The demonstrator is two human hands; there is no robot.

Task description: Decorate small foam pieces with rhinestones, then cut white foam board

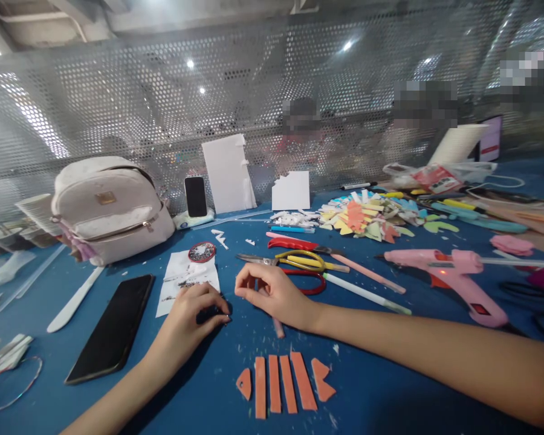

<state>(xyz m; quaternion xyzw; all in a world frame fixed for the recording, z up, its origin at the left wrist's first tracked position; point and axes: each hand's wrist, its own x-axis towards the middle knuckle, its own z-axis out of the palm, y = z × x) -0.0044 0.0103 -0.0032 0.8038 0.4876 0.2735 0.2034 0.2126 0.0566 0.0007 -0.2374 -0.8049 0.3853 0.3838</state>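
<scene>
My left hand [198, 311] is in a pinch beside a white paper sheet [172, 279] with dark specks. A tiny dark, shiny bit shows at its fingertips, too small to name. My right hand [272, 293] is closed, thumb against curled fingers; whatever they hold, if anything, is hidden. Below that hand the end of a pink stick [278, 327] sticks out. Close behind it lie red-handled scissors [306, 281]. In front of both hands, orange pieces form a striped fish: a head [243, 384] with a small hole, several strips [274, 383] and a notched tail [323, 379].
A pink glue gun [453, 269] with a lit orange light lies right. At left are a black phone [113, 326], a white spatula [75, 300] and a pale backpack [111, 205]. Coloured scraps [367, 217] are heaped at the back, near red-handled pliers [294, 243].
</scene>
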